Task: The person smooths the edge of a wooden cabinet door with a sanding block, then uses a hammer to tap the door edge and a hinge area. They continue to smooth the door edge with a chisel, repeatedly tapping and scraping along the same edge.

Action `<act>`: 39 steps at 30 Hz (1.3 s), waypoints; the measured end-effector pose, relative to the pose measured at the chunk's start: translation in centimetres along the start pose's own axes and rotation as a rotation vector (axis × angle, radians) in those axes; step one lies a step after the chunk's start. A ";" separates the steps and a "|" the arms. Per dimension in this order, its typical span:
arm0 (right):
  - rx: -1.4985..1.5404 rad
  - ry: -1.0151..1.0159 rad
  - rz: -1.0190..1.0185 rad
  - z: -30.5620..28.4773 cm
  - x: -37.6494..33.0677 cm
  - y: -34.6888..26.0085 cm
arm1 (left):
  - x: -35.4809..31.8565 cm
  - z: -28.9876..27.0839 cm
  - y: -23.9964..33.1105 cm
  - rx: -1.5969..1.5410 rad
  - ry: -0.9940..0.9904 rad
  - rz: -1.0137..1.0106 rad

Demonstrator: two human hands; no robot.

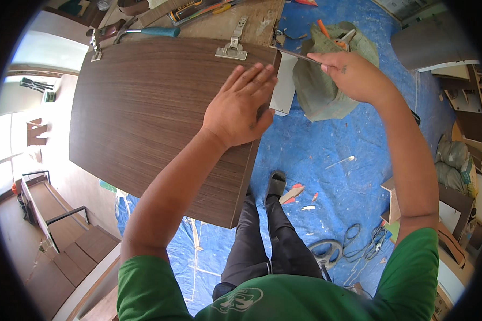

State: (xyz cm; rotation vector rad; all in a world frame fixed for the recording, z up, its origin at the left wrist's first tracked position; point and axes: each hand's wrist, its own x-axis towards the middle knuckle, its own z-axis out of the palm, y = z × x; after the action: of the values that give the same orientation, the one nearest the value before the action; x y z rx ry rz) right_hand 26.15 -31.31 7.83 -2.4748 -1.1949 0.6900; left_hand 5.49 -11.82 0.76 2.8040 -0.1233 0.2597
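A brown wood-grain cabinet door (144, 112) lies flat, with a metal hinge (232, 50) near its far right corner and another hinge (95, 47) at its far left. My left hand (241, 101) rests palm down on the door near its right edge, fingers stretched out. Beyond that edge, my right hand (351, 74) is closed round one end of a thin, flat file-like bar (300, 56). The bar's other end reaches the door's far right corner; whether it touches I cannot tell.
Behind the door lie a teal-handled hammer (160, 32) and other tools on a wooden surface (260, 24). A greenish sack (321, 88) sits on the blue tarp (305, 142) at right. Cables (367, 241) and scraps (293, 193) lie near my feet.
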 end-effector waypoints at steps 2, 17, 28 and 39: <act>-0.049 -0.055 0.121 -0.6 -0.3 -0.7 | 0.2 0.7 0.2 0.113 0.016 -0.110; 0.742 0.105 0.629 8.5 -14.4 5.8 | 0.2 1.1 5.0 0.157 -0.302 0.094; 0.365 0.312 0.028 9.1 -5.4 -0.9 | -6.3 -3.1 -1.9 -0.119 0.237 -0.053; 0.229 0.295 0.049 8.9 -0.5 -2.7 | -10.0 -3.4 -15.0 0.302 0.508 -0.432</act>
State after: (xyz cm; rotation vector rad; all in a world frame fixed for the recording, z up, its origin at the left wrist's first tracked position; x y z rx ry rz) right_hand 19.28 -29.47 1.81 -2.3196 -0.8962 0.4269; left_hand -3.15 3.98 -2.60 2.8494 0.6778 0.9261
